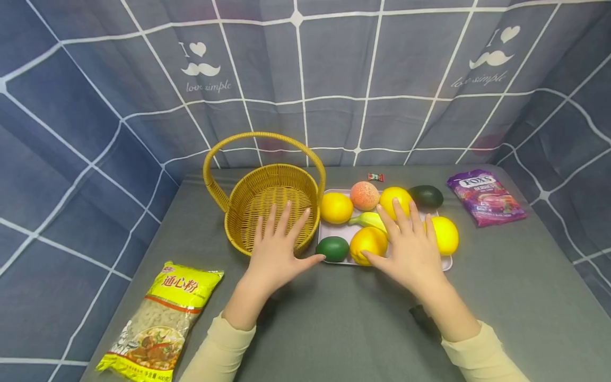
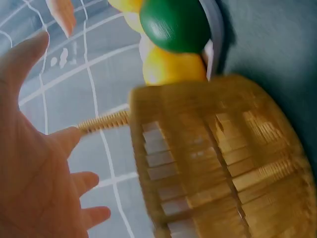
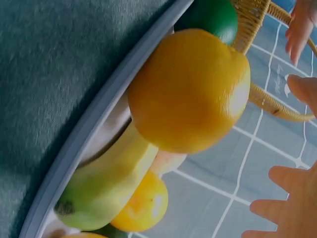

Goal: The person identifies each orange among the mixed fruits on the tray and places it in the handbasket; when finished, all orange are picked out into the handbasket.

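My left hand (image 1: 277, 257), fingers spread, is over the front of a yellow wicker basket (image 1: 274, 172) with a tall handle. Nothing is inside the basket. My right hand (image 1: 412, 252) spreads its fingers above a pale tray (image 1: 340, 231) of fruit and holds nothing. On the tray are a green avocado-like fruit (image 1: 333, 249), an orange (image 1: 369, 244), a banana (image 1: 368, 220) partly hidden by the right hand, a peach (image 1: 365, 196) and several yellow round fruits (image 1: 336, 208). A dark avocado (image 1: 426, 197) lies at the back right corner.
A yellow bag of macaroni (image 1: 159, 318) lies at the front left. On the right is a purple Fox's candy bag (image 1: 487, 197). One small wrapped candy (image 1: 375, 177) lies behind the tray. A checked curtain (image 1: 334, 63) surrounds the grey table (image 1: 334, 329).
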### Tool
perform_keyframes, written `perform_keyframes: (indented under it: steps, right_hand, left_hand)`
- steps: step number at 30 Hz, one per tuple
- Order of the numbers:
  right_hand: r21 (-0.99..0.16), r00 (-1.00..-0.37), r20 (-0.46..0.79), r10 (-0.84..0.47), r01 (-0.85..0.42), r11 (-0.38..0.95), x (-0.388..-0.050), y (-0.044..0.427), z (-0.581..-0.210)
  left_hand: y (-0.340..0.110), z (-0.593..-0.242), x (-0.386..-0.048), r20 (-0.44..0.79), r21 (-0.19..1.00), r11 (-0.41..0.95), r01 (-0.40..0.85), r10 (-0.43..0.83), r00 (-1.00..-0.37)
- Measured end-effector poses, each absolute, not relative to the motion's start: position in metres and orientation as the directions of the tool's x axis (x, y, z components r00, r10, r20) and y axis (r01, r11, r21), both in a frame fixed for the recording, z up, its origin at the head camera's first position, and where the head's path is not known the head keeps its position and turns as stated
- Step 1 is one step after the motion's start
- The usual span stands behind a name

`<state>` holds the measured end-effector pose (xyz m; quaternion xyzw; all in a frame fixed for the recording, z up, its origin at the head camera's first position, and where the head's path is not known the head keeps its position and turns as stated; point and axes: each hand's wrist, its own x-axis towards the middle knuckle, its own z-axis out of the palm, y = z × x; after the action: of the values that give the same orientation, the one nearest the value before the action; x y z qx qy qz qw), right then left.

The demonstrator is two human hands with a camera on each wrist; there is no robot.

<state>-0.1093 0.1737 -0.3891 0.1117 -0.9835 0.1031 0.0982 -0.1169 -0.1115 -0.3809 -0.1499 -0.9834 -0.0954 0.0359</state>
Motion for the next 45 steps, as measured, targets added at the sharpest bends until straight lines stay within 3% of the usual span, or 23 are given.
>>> perform_keyframes:
  steps: [8,18,28,33,45]
  right_hand:
    - [-0.285,-0.964,0.251,-0.087,-0.159,0.945,-0.115,0.204,-0.378]
    - [-0.482,-0.982,0.147,0.121,0.036,0.875,-0.115,0.266,-0.39]
    - [-0.559,-0.983,-0.031,0.18,0.166,0.812,-0.113,0.287,-0.419]
    - [-0.58,-0.982,-0.039,0.185,0.172,0.796,-0.114,0.286,-0.426]
    - [-0.618,-0.977,-0.047,0.208,0.192,0.763,-0.116,0.284,-0.427]
  left_hand:
    - [-0.164,-0.389,-0.115,0.19,0.303,0.933,0.195,0.141,-0.971]
    - [-0.207,-0.411,-0.105,0.093,0.459,0.888,-0.003,-0.052,-0.994]
    - [-0.212,-0.427,-0.106,-0.045,0.661,0.744,-0.095,-0.087,-0.995]
    - [-0.211,-0.43,-0.106,-0.107,0.753,0.642,-0.141,-0.092,-0.99]
    - [-0.209,-0.434,-0.106,-0.099,0.843,0.52,-0.135,-0.097,-0.99]
